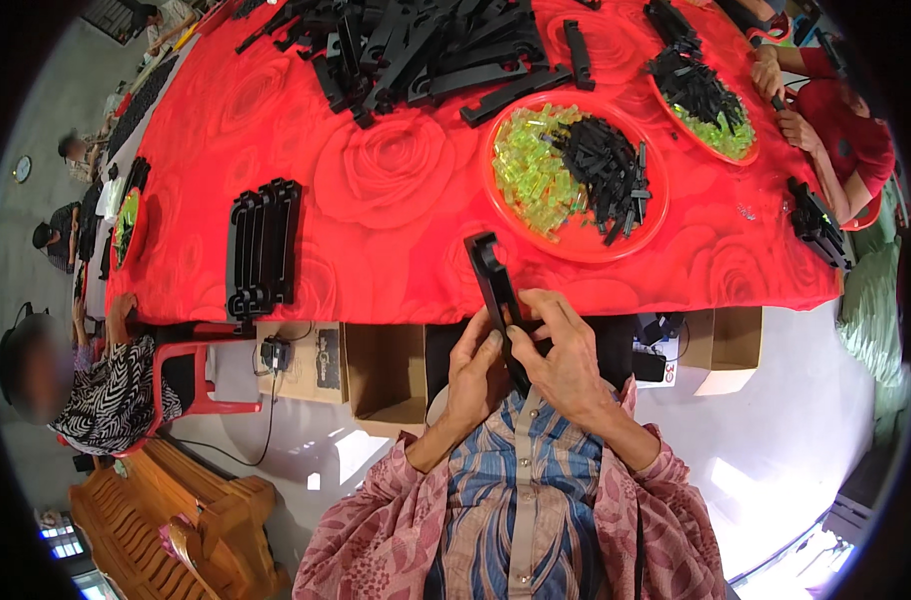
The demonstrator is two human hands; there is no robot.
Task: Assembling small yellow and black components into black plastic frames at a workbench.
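- Both hands sit at lower centre of the frame, clamped on one long black plastic bar (498,290): the left hand (473,372) grips its lower end and the right hand (564,358) wraps it from the side.
- The bar tilts up toward the edge of the red table (376,190).
- Done, it seems: one neat row of black bars (263,246) at centre left, roughly six or seven.
- Left: a large loose heap of bars (426,50) at top centre, too many to count.
- Two red plates are near: the closer plate (576,172) holds green clips and small black pieces; the second plate (704,100) lies at upper right.
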